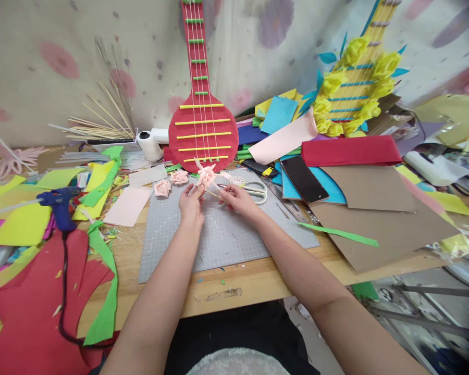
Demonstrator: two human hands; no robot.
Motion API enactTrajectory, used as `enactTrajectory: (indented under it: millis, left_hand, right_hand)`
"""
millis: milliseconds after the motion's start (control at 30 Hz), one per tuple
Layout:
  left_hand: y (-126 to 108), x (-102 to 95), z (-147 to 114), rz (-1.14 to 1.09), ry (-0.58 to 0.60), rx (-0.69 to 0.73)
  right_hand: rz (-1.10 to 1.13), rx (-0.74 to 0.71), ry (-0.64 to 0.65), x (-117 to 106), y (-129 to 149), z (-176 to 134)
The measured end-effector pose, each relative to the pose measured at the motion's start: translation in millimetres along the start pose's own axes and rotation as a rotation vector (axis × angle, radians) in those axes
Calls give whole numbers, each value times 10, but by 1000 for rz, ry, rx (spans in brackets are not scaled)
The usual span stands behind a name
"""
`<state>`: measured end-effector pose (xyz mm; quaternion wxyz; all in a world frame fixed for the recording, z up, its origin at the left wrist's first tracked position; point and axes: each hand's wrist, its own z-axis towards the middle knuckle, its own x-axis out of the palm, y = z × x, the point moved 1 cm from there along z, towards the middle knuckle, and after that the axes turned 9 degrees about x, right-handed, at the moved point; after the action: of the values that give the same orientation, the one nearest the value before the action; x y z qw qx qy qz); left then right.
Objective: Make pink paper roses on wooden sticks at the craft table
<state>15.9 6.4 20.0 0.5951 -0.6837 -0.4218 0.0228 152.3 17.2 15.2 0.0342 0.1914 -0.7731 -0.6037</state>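
Left hand: pinches a pale pink paper flower over the far part of the mat, just in front of a red stringed instrument.
Right hand: fingers bent together at the flower's right side (whether they grip its thin stem is too small to tell).
Cutting mat: grey grid lies open between the forearms; two pink roses sit near its far left corner, scissors just beside the right hand.
Tabletop: bare wood runs along the front edge, while a blue glue gun and red paper crowd the left, brown cardboard and a black phone the right.
Room: spotted sheeting hangs behind; metal bars show below, right.
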Motion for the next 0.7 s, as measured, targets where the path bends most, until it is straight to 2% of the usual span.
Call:
enactTrajectory:
  millis: [100,167,233,433,700]
  left_hand:
    - [-5,4,-10,-11,58,-72]
    - [-6,15,-28,8,123,-133]
    - [-10,24,-46,41,165,-170]
    - [-8,28,-58,69,170,-171]
    - [31,36,-47,17,163,-134]
  right_hand:
    - [389,144,188,-33,40,-6]
    - [570,164,319,-61,58,-10]
    - [672,160,394,-88,61,-12]
    - [755,142,376,-123,53,-25]
    - [757,114,353,-86,7,14]
